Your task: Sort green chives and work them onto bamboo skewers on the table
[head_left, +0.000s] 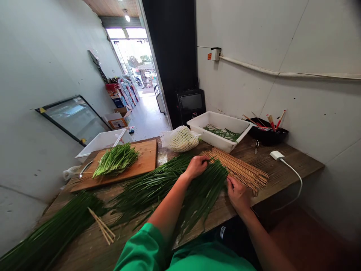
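Long dark green garlic chives lie in a loose spread across the middle of the wooden table. My left hand rests over them, its fingers closed, with green chive leaves showing at the fingertips. My right hand is closed in a pinch at the right edge of the chives; what sits between those fingers is too small to make out. Just beyond both hands, a flat pile of thin bamboo skewers lies on the table. My right hand is close to its near edge.
Cut chive stems are heaped on a cutting board. Behind stand a foam-netted bundle, a white tub holding some greens and a black tray. A white charger, several loose sticks and more chives lie around.
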A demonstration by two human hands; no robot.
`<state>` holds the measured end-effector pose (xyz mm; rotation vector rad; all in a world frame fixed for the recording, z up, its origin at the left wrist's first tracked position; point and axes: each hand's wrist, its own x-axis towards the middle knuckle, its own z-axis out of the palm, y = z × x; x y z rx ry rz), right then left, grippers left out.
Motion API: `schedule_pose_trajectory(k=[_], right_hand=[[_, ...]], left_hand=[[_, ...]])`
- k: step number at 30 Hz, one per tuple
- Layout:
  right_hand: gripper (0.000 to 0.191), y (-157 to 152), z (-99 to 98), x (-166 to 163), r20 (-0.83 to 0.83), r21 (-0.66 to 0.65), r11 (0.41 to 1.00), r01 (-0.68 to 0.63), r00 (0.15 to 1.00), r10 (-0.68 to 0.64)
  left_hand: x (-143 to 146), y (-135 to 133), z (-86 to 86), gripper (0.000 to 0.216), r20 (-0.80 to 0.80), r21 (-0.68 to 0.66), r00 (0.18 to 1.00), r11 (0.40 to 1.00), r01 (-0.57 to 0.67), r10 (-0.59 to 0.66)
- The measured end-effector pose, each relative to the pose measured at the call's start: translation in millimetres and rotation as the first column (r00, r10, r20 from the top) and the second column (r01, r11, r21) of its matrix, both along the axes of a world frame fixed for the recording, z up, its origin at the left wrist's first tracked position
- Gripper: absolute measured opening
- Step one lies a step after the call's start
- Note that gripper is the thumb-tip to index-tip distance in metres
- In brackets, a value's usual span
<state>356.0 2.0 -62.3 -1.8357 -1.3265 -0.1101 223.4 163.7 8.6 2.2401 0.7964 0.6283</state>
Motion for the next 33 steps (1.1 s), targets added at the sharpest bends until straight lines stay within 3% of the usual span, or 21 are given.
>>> schedule_pose_trajectory(k=[5, 10, 22, 33], right_hand=[[0.035, -0.3, 1.7, -0.3, 0.019, -0.007, 1.0, 0.015, 1.0, -0.015], [0.036, 0.1, 0.2, 0.3, 0.035, -0.002, 1.0, 0.025, 0.999, -0.025], [0.034, 0.5, 0.2, 0.5, 0.008, -0.002, 1.0, -0.014, 1.0, 0.014], [0.038, 0.2, -0.9, 0.7, 0.019, -0.013, 1.0, 0.017, 1.0, -0.016]], left_hand=[[1.3, -2.3, -0.8, 0.03, 0.074, -0.035, 0.997, 0.999, 0.016, -0.014], [2.6, -1.7, -5.3, 0.026, 0.097, -0.126, 0.991, 0.989, -0.077, 0.09], [9.3, -8.0, -5.0, 0.025, 0.097, -0.148, 0.98, 0.977, -0.155, 0.171], [10.5, -5.8, -13.2, 0.022, 0.162, -0.13, 0.974, 0.982, -0.138, 0.158]])
